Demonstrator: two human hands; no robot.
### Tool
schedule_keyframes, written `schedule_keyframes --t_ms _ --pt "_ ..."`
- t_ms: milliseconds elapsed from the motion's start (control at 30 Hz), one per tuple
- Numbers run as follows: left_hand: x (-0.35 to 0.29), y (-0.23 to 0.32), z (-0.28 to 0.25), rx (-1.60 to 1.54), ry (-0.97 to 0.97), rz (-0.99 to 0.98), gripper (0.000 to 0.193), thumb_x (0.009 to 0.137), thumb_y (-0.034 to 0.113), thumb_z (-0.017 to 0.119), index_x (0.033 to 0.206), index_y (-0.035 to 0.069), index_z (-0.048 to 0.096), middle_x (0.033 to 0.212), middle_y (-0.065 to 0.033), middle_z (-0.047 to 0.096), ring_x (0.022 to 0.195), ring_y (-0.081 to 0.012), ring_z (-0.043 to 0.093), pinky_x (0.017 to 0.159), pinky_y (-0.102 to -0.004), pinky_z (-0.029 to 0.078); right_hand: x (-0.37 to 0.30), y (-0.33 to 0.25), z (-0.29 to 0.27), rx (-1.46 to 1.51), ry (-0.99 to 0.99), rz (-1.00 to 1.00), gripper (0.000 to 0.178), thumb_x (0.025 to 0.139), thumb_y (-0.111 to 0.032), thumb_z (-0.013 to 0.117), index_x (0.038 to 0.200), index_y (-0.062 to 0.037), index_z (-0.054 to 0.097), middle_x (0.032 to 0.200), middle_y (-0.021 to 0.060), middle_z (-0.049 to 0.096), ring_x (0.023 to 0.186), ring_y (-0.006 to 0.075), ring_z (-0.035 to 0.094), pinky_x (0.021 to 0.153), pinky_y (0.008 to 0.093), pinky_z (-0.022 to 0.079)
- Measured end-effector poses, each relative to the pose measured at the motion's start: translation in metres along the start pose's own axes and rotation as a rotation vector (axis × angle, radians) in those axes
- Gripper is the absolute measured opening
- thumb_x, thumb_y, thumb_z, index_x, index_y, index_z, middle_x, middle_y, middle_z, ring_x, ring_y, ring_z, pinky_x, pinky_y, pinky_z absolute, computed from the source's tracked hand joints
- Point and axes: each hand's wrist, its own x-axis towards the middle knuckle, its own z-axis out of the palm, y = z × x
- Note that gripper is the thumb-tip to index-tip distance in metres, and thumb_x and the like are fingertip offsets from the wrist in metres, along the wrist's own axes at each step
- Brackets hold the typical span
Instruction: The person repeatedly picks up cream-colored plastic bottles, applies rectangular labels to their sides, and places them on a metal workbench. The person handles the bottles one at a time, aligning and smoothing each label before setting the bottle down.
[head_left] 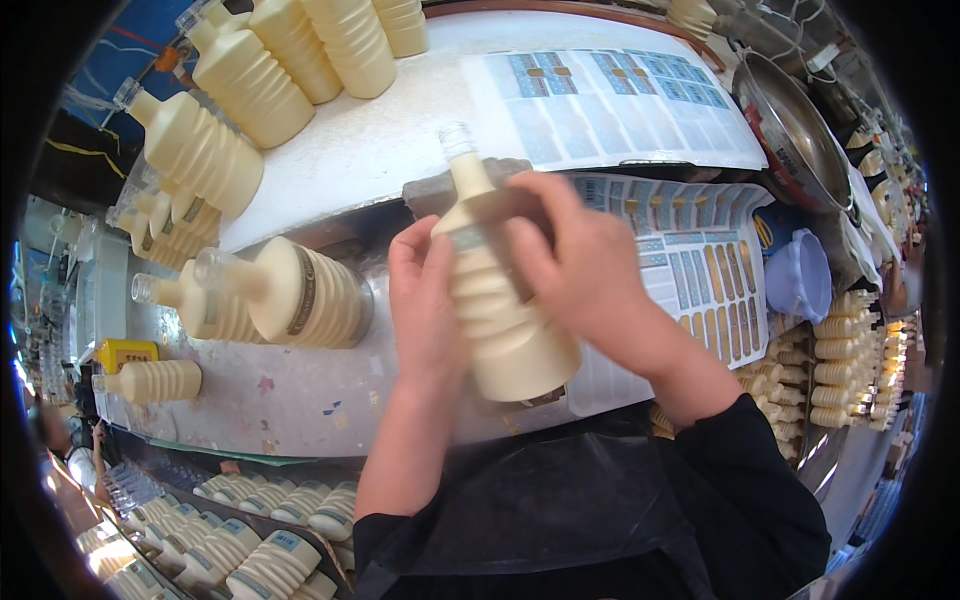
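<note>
A cream-coloured ribbed bottle (505,320) with a clear glass neck leans in front of me, its base toward me. My left hand (425,290) grips it from the left side, fingers behind and thumb along the shoulder. A pale blue label (467,237) shows on the upper body, close to that thumb. My right hand (575,250) is bent over the bottle's right shoulder, holding a flat brownish piece (500,212) against it. Motion blurs this piece, so its kind is unclear. Behind the bottle lies a grey-brown block (430,195), partly covered.
Label sheets (700,285) lie right of the bottle, with more sheets (610,100) on the raised white shelf (330,140). Labelled bottles (305,295) stand left. A purple bucket (798,275) and metal basin (795,130) are at right. Crated bottles (270,565) sit lower left.
</note>
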Motion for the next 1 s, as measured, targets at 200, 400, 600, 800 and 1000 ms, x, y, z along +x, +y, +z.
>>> schedule_keyframes --t_ms 200,400,600,800,1000 --pt "-0.003 -0.003 0.003 0.003 -0.015 0.023 0.023 0.108 0.019 0.052 0.127 0.006 0.052 0.115 -0.0076 0.063 0.106 -0.0149 0.062 0.095 -0.0319 0.053 0.024 0.002 -0.009 0.188 0.125 0.051 0.033 0.097 -0.024 0.055 0.123 -0.0031 0.051 0.081 0.0235 0.07 0.077 0.0449 0.068 0.07 0.053 0.052" --pt "0.002 -0.009 -0.002 0.314 0.0 0.098 0.029 0.106 0.02 0.059 0.129 0.004 0.05 0.118 -0.0071 0.06 0.107 -0.0135 0.059 0.096 -0.0311 0.051 0.051 -0.013 0.017 -0.041 -0.004 -0.181 0.028 0.096 -0.02 0.055 0.119 -0.0043 0.051 0.075 0.0199 0.069 0.071 0.0432 0.068 0.067 0.052 0.052" --pt "0.004 -0.011 -0.005 0.194 -0.033 0.078 0.042 0.101 0.023 0.064 0.133 0.004 0.045 0.123 -0.0103 0.057 0.107 -0.016 0.059 0.094 -0.0323 0.051 0.047 0.043 0.001 0.143 0.043 0.049 0.035 0.094 -0.026 0.062 0.124 -0.0089 0.057 0.086 0.021 0.072 0.083 0.0414 0.069 0.073 0.048 0.054" --pt "0.004 0.001 0.008 0.42 -0.111 -0.029 0.05 0.099 0.027 0.066 0.137 0.003 0.043 0.124 -0.0119 0.059 0.109 -0.0164 0.06 0.093 -0.0328 0.051 0.047 0.054 0.0 0.209 0.095 -0.015 0.035 0.094 -0.025 0.065 0.124 -0.0082 0.056 0.088 0.0212 0.072 0.084 0.0414 0.07 0.074 0.0475 0.054" --pt "0.008 -0.003 0.001 0.436 -0.114 0.012 0.047 0.104 0.035 0.057 0.136 0.003 0.045 0.124 -0.0123 0.06 0.108 -0.0162 0.06 0.094 -0.0322 0.05 0.05 0.034 0.001 0.369 0.027 -0.039 0.036 0.095 -0.026 0.064 0.125 -0.0077 0.055 0.092 0.0214 0.073 0.086 0.042 0.07 0.076 0.0473 0.054"
